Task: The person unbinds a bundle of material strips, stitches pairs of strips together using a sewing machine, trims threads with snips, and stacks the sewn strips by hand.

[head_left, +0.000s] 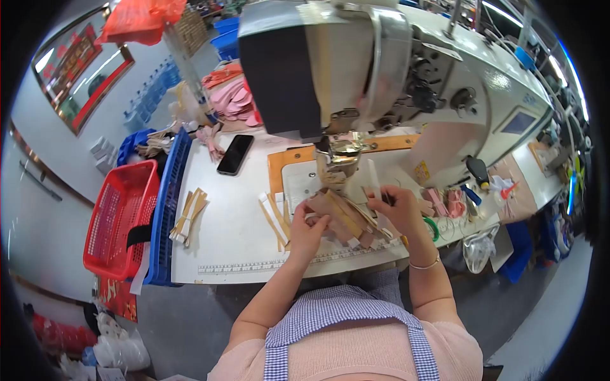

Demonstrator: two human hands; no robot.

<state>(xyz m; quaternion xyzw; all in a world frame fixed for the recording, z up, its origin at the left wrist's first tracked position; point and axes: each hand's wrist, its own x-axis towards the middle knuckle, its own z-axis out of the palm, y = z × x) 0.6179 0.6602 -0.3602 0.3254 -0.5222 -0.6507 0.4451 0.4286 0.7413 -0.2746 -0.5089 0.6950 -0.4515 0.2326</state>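
Observation:
Under the head of a large sewing machine (333,166), several tan and brownish strips (346,219) lie fanned out near the needle area. My left hand (309,230) is at the left side of these strips, thumb and fingers closed on their edge. On the right, my right hand (395,206) has its fingers pinched together beside the strips; what is between the fingertips is too small to make out. More tan and white strips (274,219) rest on the white table just left of my left hand. A tied bundle of strips (189,216) lies farther left.
A black phone (235,155) lies on the white table (232,232). Left of it stand a blue crate (166,216) and a red basket (117,222). Pink pieces (234,101) are piled behind. Small tools and pink parts (454,202) sit at the right. A ruler strip (254,265) runs along the front edge.

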